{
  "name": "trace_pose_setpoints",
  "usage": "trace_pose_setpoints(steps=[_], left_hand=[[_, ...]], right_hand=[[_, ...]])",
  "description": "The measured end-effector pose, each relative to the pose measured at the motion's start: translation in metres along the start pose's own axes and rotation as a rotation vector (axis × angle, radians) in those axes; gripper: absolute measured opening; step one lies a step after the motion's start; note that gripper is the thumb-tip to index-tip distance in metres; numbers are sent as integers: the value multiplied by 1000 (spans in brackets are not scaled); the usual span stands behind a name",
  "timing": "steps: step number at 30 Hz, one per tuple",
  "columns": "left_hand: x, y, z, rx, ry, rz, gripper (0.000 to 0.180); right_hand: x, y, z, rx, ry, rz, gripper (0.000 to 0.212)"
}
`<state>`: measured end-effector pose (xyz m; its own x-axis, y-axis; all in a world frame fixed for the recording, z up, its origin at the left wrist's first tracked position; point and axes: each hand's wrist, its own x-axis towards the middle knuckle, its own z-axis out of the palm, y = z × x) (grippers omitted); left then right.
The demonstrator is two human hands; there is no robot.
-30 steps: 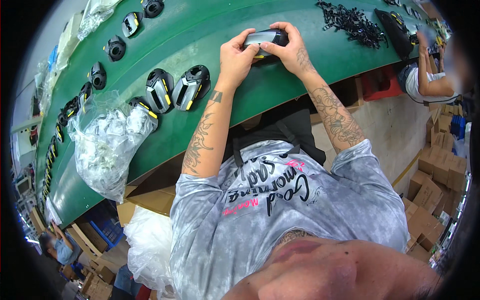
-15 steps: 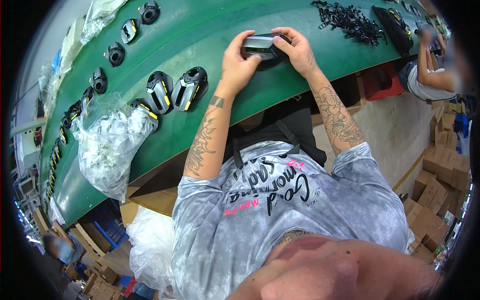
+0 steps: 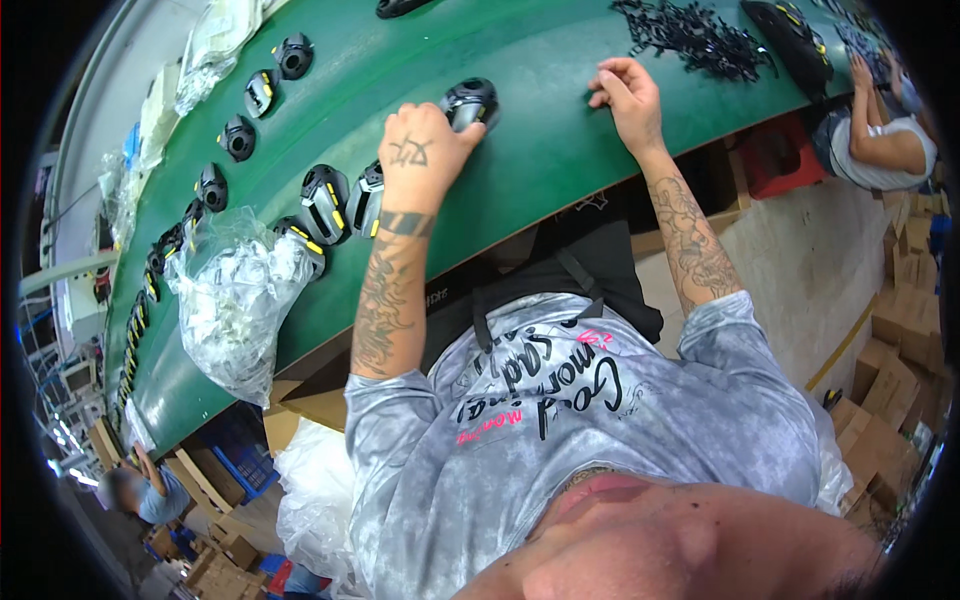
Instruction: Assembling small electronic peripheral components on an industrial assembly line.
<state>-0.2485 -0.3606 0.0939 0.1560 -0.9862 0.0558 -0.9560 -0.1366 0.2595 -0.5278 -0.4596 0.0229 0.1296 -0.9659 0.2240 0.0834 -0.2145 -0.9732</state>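
Observation:
My left hand (image 3: 425, 150) is at a black and grey plastic housing (image 3: 470, 100), over the green table (image 3: 540, 130). The thumb lies across the housing's lower end; the other fingers curl down and are partly hidden, and the grip seems to be on its left side. Off to the right, my right hand (image 3: 628, 95) is raised over the table, holding nothing, its fingers loosely bent and apart. Just left of my left wrist stand similar housings with yellow accents, one in full view (image 3: 323, 205) and another (image 3: 365, 200) partly covered by my wrist.
A clear plastic bag of parts (image 3: 235, 310) lies at the table's left front edge. More housings (image 3: 237, 137) form a line along the left side. A heap of small black pieces (image 3: 695, 40) sits at the far right, near a co-worker (image 3: 880, 130). Cardboard boxes (image 3: 890, 390) fill the right floor.
My right hand has let go of the housing and moved right. The left hand has turned palm down and shifted left with the housing beside its thumb.

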Motion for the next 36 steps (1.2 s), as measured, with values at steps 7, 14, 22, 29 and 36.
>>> trace_pose_setpoints(steps=[7,14,22,29,36], left_hand=[[106,-60,-42,290,66,-119,60],[224,-32,7,91,284,79,85],[235,-23,36,59,9,115,66],[108,60,3,-103,291,335,68],[-19,49,48,-133,155,181,70]], right_hand=[[-20,-24,29,-618,-91,-247,11],[-13,-24,29,-730,-87,-266,7],[-10,-29,32,-696,-59,-183,7],[-7,-25,19,-619,9,-130,9],[-11,-21,18,-575,-12,-169,10]])
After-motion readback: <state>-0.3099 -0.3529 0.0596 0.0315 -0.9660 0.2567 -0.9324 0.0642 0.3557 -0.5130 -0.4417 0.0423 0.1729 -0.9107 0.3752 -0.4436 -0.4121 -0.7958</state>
